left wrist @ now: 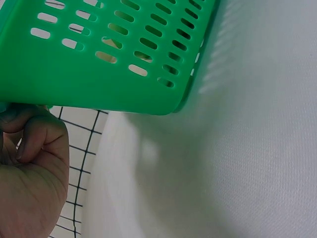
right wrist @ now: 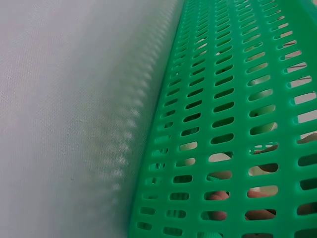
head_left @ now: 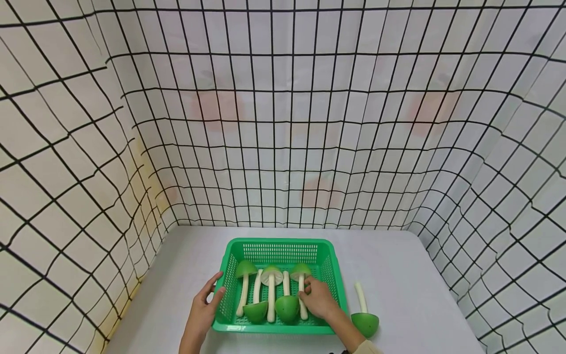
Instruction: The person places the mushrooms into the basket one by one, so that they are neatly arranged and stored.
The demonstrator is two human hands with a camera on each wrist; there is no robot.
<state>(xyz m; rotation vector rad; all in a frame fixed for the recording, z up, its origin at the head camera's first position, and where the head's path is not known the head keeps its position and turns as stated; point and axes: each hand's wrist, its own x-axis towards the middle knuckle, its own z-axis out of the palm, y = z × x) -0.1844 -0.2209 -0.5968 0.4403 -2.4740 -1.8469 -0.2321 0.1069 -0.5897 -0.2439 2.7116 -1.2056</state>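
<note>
A green plastic basket point(head_left: 278, 328) stands on the white table, with several green-capped, white-stemmed toy mushrooms point(head_left: 271, 300) laid in a row, caps alternating between the far and near sides. My left hand point(head_left: 204, 307) is at the basket's left side, its thumb and curled fingers holding the rim. The left wrist view shows that hand point(left wrist: 34, 163) close against the rim. Inside the basket, my right hand point(head_left: 319, 297) pinches the stem of the rightmost mushroom point(head_left: 302, 275), whose cap points away. Only bits of the right fingers point(right wrist: 218, 196) show through the basket wall in the right wrist view.
Another green-capped toy mushroom point(head_left: 364, 324) lies on the table right of the basket, its cap toward me. White cloth walls with black netting point(head_left: 283, 147) enclose the table at the back and both sides.
</note>
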